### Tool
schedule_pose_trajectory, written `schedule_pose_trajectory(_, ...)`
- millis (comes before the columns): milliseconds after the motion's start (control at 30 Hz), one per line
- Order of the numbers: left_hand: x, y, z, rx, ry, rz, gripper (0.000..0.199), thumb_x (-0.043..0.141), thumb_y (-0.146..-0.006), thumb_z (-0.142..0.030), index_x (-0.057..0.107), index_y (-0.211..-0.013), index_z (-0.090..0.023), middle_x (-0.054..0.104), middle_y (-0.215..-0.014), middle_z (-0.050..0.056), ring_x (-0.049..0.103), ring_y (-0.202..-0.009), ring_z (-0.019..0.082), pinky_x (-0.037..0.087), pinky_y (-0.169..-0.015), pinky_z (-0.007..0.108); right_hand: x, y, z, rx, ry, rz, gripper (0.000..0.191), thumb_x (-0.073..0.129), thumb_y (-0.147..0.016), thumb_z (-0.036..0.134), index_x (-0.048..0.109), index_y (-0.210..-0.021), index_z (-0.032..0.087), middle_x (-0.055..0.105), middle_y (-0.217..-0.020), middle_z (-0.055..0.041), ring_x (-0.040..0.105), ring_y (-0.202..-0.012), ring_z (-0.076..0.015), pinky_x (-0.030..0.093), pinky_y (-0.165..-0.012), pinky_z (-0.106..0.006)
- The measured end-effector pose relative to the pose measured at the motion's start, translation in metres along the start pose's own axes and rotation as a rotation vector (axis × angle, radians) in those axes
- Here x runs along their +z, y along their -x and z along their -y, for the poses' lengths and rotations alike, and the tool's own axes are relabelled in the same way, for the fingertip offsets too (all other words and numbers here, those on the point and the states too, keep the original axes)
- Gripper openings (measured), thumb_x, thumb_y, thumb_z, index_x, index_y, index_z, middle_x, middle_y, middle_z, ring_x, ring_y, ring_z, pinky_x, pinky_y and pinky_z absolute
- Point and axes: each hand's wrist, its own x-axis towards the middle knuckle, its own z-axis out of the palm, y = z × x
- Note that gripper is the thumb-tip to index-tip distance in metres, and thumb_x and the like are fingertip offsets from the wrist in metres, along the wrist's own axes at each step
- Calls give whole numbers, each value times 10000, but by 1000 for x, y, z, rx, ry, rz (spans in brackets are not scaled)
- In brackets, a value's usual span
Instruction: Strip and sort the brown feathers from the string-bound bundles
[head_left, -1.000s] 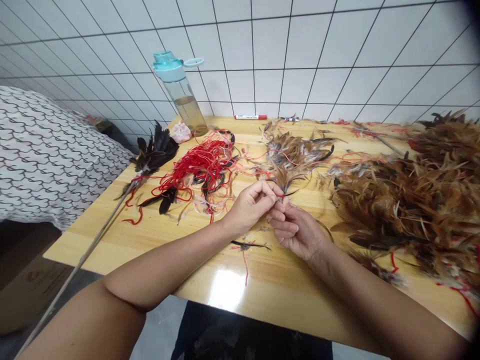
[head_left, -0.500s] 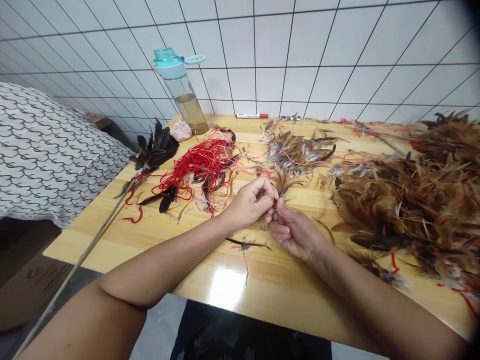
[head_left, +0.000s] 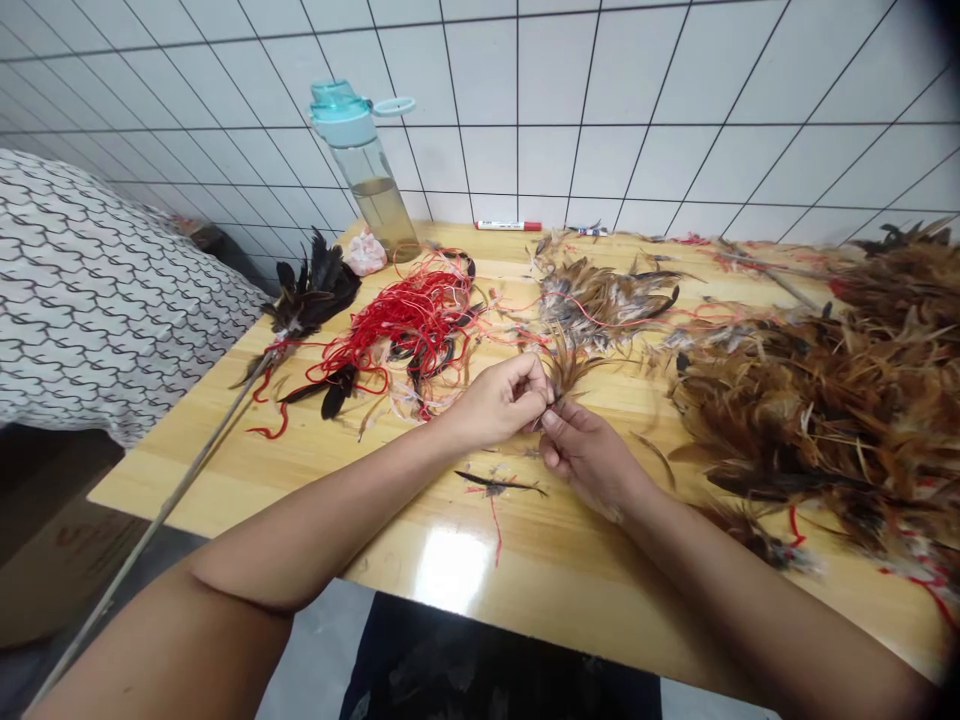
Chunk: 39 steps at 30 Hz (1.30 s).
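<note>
A small bunch of brown feathers (head_left: 571, 368) fans out beyond my fingertips over the middle of the table. My left hand (head_left: 504, 400) is closed in a pinch at the base of this bunch. Against it, my right hand (head_left: 589, 450) pinches at the same base with thumb and fingers. What lies right between the fingertips is mostly hidden. On the wood just below my hands rests a thin black feather (head_left: 502, 484) with bits of red thread. A loose pile of grey-brown feathers (head_left: 600, 298) lies behind the bunch.
To the left are a tangle of red string (head_left: 420, 310) and a stick (head_left: 180, 490) tipped with black feathers (head_left: 319, 285). A water bottle (head_left: 382, 205) stands at the back, right of a patterned cloth (head_left: 112, 290). A red marker (head_left: 508, 226) lies by the wall. Brown feathers (head_left: 832, 410) heap up at right.
My right hand has turned, its fingers curling further under at the base of the bunch. The red bit seen between my fingertips is now hidden. The view has shifted slightly.
</note>
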Motion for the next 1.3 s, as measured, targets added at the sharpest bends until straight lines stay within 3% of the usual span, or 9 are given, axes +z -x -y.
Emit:
schedule_pose_trajectory(200, -2, 0, 2, 41, -135, 3, 69, 526, -761, -150, 464, -731, -156, 554, -753, -7, 510, -662, 74, 400, -599, 191, -3, -4, -5, 1, 241, -29, 343, 736, -632, 430, 513, -730, 188, 467, -455, 76, 330, -430, -57, 196, -441, -213)
schedule_pose_trajectory(333, -2, 1, -1, -20, -31, 78, 98, 526, -771, -163, 436, -732, -166, 531, -697, -30, 492, -546, 57, 384, -535, 197, -7, -6, -7, -32, 249, -17, 318, 683, -669, 459, 541, -670, 174, 484, -475, 46, 340, -447, -64, 213, -466, -231)
schedule_pose_trajectory(433, -3, 3, -3, -25, 47, 119, 123, 540, -789, -178, 432, -731, -165, 531, -670, -27, 528, -566, 71, 410, -561, 210, -8, -7, -7, -60, 219, -28, 330, 679, -664, 473, 549, -648, 170, 496, -500, 32, 356, -458, -67, 230, -479, -235)
schedule_pose_trajectory(700, 3, 7, -1, 25, 178, 3, 144, 554, -849, -251, 495, -773, -145, 601, -845, 18, 545, -664, 59, 440, -657, 210, -10, -10, -6, -110, 163, -61, 328, 682, -672, 468, 510, -711, 192, 520, -583, 47, 332, -443, -54, 214, -462, -230)
schedule_pose_trajectory(867, 6, 8, 0, 82, 63, 16, 147, 557, -858, -265, 502, -796, -143, 587, -848, 26, 566, -670, 75, 460, -653, 228, -11, -11, -8, -161, 198, -79, 297, 621, -704, 462, 495, -677, 195, 483, -572, 53, 334, -447, -58, 226, -459, -233)
schedule_pose_trajectory(1000, 9, 8, 3, 27, 24, -25, 139, 580, -835, -261, 509, -816, -143, 584, -803, 23, 575, -672, 88, 470, -643, 230, -10, -11, -9, -191, 253, -114, 267, 581, -724, 448, 487, -686, 201, 480, -577, 53, 338, -447, -68, 239, -455, -234)
schedule_pose_trajectory(1133, 10, 9, 3, -5, 17, -54, 150, 625, -789, -225, 533, -875, -145, 585, -774, 8, 588, -697, 92, 475, -662, 221, -13, -12, -10, -271, 389, -142, 207, 517, -774, 394, 506, -694, 204, 490, -583, 43, 364, -461, -88, 273, -469, -243)
schedule_pose_trajectory(1300, 10, 13, 3, 4, -98, -88, 147, 583, -821, -238, 568, -933, -144, 631, -826, 32, 612, -759, 110, 482, -707, 232, -20, -13, -10, -445, 755, -182, 235, 461, -836, 324, 515, -641, 204, 527, -582, 8, 473, -575, -136, 348, -563, -259)
